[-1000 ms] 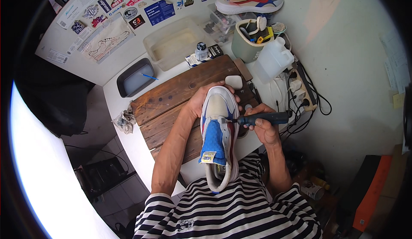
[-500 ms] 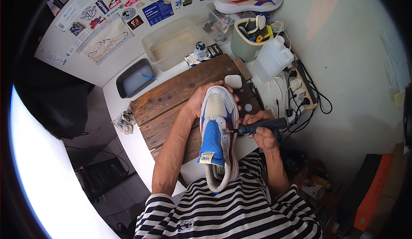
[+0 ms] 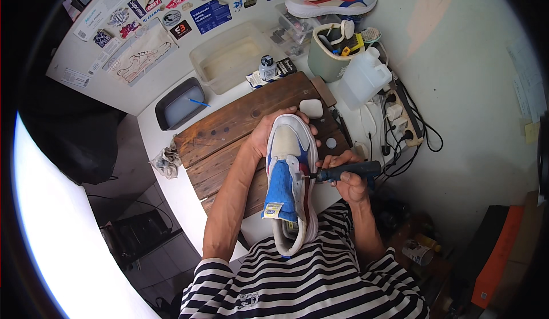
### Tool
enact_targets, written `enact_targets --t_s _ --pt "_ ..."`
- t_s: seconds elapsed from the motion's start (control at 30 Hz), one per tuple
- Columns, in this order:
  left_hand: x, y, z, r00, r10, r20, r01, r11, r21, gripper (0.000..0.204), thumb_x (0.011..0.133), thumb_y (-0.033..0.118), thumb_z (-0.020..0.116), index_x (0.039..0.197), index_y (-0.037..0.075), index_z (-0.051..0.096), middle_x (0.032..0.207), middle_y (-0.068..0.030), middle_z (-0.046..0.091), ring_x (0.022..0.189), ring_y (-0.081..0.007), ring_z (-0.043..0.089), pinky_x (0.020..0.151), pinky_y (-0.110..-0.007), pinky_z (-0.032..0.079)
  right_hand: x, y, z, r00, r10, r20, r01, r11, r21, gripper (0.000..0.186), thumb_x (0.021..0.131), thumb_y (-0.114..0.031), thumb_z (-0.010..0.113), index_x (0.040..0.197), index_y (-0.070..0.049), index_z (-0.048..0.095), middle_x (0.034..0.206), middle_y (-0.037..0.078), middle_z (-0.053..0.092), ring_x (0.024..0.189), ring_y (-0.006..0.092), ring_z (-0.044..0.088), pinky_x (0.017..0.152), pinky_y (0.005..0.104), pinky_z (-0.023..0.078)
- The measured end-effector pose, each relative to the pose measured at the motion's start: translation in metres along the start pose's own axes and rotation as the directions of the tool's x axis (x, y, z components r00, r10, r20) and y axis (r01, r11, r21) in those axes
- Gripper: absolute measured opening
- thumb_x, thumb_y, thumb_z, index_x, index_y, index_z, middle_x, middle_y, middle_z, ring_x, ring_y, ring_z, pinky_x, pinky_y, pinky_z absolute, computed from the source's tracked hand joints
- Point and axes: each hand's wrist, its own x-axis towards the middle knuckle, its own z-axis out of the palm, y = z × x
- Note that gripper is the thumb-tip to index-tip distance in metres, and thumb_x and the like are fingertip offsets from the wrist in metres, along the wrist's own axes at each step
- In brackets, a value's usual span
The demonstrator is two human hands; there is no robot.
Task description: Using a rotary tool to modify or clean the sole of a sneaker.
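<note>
A sneaker (image 3: 287,139) with a cream toe, white sole, blue tongue and red and blue sides lies lengthwise before me, toe away and heel against my striped shirt. Its laces are out and the tongue flops to the left. Wrapped round the toe from the far left is my left hand (image 3: 269,130), part of its fingers hidden behind the shoe. My right hand (image 3: 350,183) grips a dark rotary tool (image 3: 349,171). The thin tip of that tool touches, or nearly touches, the eyelet strip on the shoe's right side.
Under the shoe is a dark wooden board (image 3: 229,130) on a white table. Beyond it stand a grey tray (image 3: 166,125), a clear plastic tub (image 3: 197,61) and a small bottle (image 3: 267,70). At right are a white jug (image 3: 363,78), a power strip (image 3: 409,113) with cables, and another sneaker (image 3: 329,1).
The tongue has shifted slightly to the left. Both hands keep their holds, and the tool has moved only very slightly.
</note>
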Motion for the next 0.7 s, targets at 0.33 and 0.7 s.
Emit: enact_targets --t_s 0.33,0.7 --pt "0.0001 0.0004 -0.0024 1.000 0.001 0.019 -0.001 1.000 -0.026 0.041 0.102 0.035 0.044 0.107 0.000 0.065 0.108 -0.0261 0.069 0.107 -0.0489 0.064 0.096 -0.059 0.050 -0.0005 0.0005 0.0025 0.997 0.018 -0.075 -0.017 1.000 0.017 0.021 0.080 -0.013 0.065 0.097 -0.001 0.062 0.071 0.013 0.059 0.068 0.0177 0.056 0.104 0.0481 0.045" --pt "0.0000 0.0012 -0.0043 0.999 -0.021 0.038 0.023 0.997 -0.074 0.042 0.103 0.036 0.044 0.107 0.001 0.067 0.109 -0.0258 0.069 0.109 -0.0499 0.063 0.098 -0.060 0.048 -0.0020 0.0014 0.0029 0.999 0.014 -0.041 -0.013 1.000 0.023 0.020 0.080 -0.013 0.065 0.096 -0.001 0.061 0.068 0.012 0.057 0.068 0.0179 0.055 0.102 0.0483 0.047"
